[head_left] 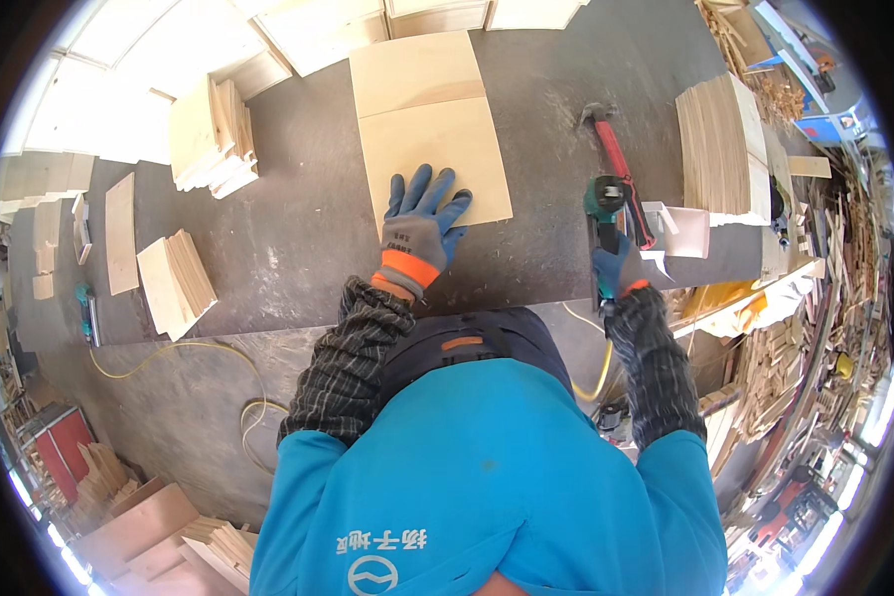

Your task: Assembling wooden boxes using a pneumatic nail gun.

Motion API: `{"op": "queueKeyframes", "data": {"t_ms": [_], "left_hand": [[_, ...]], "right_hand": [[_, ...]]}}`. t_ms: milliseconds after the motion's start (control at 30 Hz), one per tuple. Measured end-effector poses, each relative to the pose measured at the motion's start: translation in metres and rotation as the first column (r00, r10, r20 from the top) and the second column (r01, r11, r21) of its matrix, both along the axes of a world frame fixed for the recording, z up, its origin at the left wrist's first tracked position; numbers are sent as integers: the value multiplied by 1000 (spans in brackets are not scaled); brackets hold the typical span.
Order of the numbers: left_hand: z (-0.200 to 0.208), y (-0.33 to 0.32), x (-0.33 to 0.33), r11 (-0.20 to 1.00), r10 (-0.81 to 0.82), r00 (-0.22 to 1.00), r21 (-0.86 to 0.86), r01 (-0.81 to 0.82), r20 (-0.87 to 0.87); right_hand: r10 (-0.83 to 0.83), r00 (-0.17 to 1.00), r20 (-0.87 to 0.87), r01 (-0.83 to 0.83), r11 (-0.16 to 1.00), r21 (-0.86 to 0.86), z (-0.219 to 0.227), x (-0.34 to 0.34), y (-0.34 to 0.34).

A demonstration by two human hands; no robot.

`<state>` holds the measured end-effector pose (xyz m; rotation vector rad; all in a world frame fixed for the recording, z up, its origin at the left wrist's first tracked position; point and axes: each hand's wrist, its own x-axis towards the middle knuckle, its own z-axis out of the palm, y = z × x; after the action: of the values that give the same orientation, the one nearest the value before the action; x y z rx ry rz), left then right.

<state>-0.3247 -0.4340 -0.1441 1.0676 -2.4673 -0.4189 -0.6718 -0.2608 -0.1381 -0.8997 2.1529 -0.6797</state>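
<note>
My left hand (421, 221), in a grey and blue work glove with an orange cuff, lies flat with its fingers spread on the near end of a pale plywood panel (429, 134). A seam or step runs across that panel, so one piece may lap another. My right hand (618, 266), gloved alike, is wrapped round the handle of a teal and black nail gun (604, 199) to the right of the panel. Just beyond the gun, a hammer (614, 149) with a red handle rests on the dark worktable (308, 199).
Stacks of thin boards stand at the left (176, 281), back left (212, 139) and right (715, 149). Pale wooden boxes (328, 25) line the far edge. A small white open carton (685, 231) sits by the hammer. A second teal tool (87, 316) with a yellow hose (209, 346) lies far left.
</note>
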Motion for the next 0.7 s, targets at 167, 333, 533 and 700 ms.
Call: {"op": "queueKeyframes", "data": {"t_ms": [167,333,533,700], "left_hand": [[0,0,-2,1000,-5,1000,4,5,5],[0,-1,-2,1000,-2,1000,0,2,-11],[3,-1,0,1000,-11,1000,-5,10,-15],[1,0,0,1000,-7,1000,-5,7,-7]], "right_hand": [[-9,849,528,14,1000,-5,119,61,2],[75,858,509,-49,997,-64,123,99,-6],[21,834,551,-12,1000,-19,114,109,-13],[-1,838,546,-6,1000,12,122,117,-18]]}}
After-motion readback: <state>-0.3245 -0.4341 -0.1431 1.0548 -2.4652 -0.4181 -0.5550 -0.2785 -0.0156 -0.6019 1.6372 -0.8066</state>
